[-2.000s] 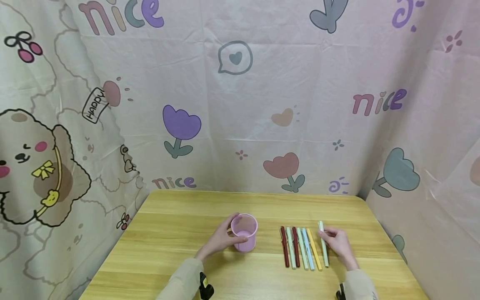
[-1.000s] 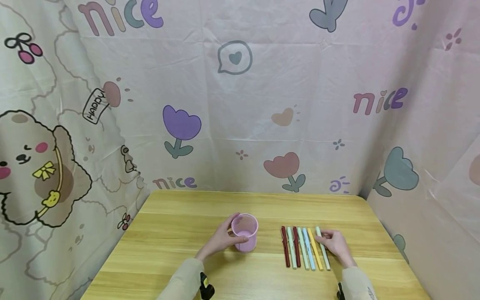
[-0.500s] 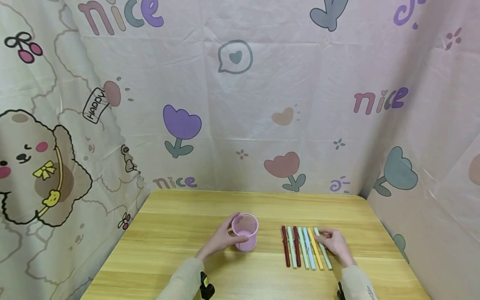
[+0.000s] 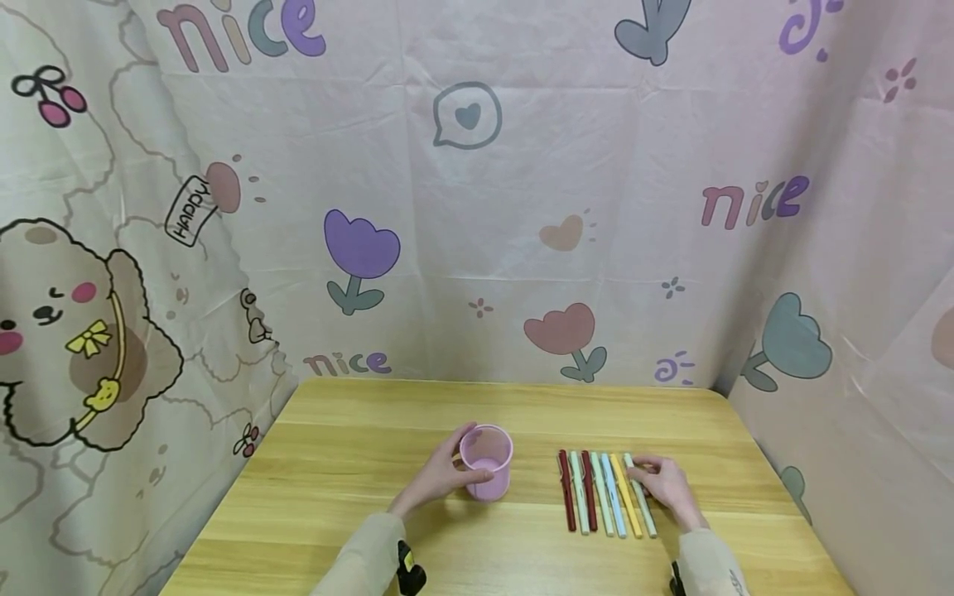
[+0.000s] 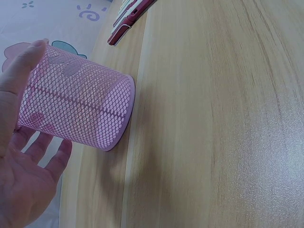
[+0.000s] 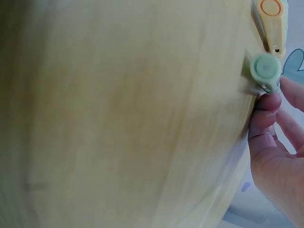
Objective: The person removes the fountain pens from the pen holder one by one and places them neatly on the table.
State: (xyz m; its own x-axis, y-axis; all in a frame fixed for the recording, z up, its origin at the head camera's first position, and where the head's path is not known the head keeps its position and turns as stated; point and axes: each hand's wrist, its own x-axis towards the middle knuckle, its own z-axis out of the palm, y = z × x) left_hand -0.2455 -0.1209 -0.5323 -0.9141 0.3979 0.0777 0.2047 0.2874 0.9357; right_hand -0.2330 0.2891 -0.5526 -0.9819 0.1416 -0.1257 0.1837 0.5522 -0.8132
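Note:
My left hand (image 4: 441, 480) grips a pink mesh pen holder (image 4: 490, 490) that stands upright on the table. Thumb and fingers lie round opposite sides of its upper part, and the left wrist view shows the mesh wall (image 5: 78, 97) close up. At the right end of a row of pens, my right hand (image 4: 669, 487) pinches a light green pen (image 4: 645, 511) lying on the table. In the right wrist view the end of that green pen (image 6: 266, 69) is beside the fingers. Just left of it lies a yellow pen (image 4: 626, 497).
Further left in the row lie a light blue pen (image 4: 613, 497), a dark red pen (image 4: 566, 492) and several others, roughly parallel. The wooden table (image 4: 358, 430) meets a patterned cloth backdrop (image 4: 462, 207) behind and at both sides.
My right hand has brought the light green pen down and left, so it now lies beside the yellow pen; over the last half second it barely shifts. The left hand and pen holder stay put.

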